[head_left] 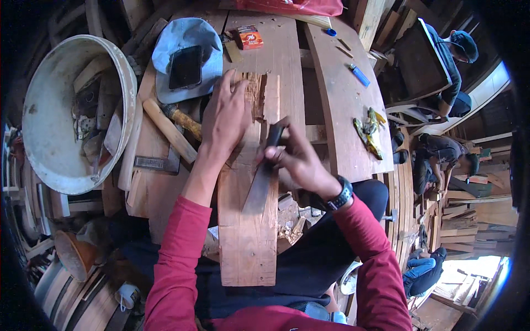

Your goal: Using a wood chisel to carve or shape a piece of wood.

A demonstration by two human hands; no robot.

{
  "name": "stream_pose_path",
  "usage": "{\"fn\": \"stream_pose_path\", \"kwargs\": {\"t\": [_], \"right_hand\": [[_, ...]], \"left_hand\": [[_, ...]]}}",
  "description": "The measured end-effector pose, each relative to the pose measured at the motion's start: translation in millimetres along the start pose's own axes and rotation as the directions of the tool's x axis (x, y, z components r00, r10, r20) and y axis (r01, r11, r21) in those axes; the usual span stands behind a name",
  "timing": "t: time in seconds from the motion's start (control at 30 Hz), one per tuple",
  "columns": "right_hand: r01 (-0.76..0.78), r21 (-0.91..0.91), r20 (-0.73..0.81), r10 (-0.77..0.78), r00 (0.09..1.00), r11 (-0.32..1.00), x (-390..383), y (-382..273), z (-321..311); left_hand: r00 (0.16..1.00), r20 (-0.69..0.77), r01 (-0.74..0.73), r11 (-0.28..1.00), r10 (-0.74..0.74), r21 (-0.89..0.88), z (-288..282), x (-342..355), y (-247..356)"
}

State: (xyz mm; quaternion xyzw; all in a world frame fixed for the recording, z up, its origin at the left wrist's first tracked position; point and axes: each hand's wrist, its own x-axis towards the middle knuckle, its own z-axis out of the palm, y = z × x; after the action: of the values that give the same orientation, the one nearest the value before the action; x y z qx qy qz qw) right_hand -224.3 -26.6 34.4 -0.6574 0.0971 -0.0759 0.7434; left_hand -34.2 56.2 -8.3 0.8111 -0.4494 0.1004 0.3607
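Note:
A long wooden board runs from my lap up onto the bench, with a rough, splintered notch at its far end. My left hand lies along the board's left edge beside this notch, fingers stretched forward and holding nothing. My right hand is closed around the dark handle of a putty knife. Its broad blade is blurred by motion and points down toward me over the middle of the board. Whether the blade touches the wood, I cannot tell.
A grey-blue cap with a phone on it lies beyond my left hand. Nearby are a wooden-handled hammer, a red box and a white bucket of scraps. At right lie a blue lighter and a crumpled yellow-green wrapper; people work beyond.

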Motion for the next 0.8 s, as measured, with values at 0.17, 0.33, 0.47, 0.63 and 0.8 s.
{"fn": "stream_pose_path", "kwargs": {"t": [0.17, 0.33, 0.47, 0.63, 0.8], "right_hand": [[0.017, 0.144, -0.152, 0.005, 0.988, 0.989, 8.2, -19.8, -10.9], [-0.004, -0.075, -0.015, 0.003, 1.0, 0.997, -3.2, -6.0, 5.6], [0.029, 0.165, -0.153, -0.004, 0.988, 0.986, 6.5, -14.1, -11.5], [-0.064, 0.0, -0.03, 0.064, 0.997, 0.998, -3.3, -8.4, 6.7], [0.006, 0.111, -0.176, 0.014, 0.984, 0.994, 5.4, -16.7, -8.2]], "left_hand": [[0.999, 0.049, 0.023, 1.0, -0.024, 0.009, -17.5, 1.5, 12.5], [0.999, 0.03, 0.03, 0.999, -0.03, 0.012, -7.8, -1.2, 5.0], [1.0, 0.008, -0.002, 1.0, 0.002, 0.014, -9.8, 0.2, 4.5], [1.0, 0.01, 0.007, 1.0, -0.007, 0.006, -4.0, -3.1, 0.9], [0.999, 0.02, 0.026, 1.0, -0.026, 0.001, -12.4, -4.0, 1.5]]}}
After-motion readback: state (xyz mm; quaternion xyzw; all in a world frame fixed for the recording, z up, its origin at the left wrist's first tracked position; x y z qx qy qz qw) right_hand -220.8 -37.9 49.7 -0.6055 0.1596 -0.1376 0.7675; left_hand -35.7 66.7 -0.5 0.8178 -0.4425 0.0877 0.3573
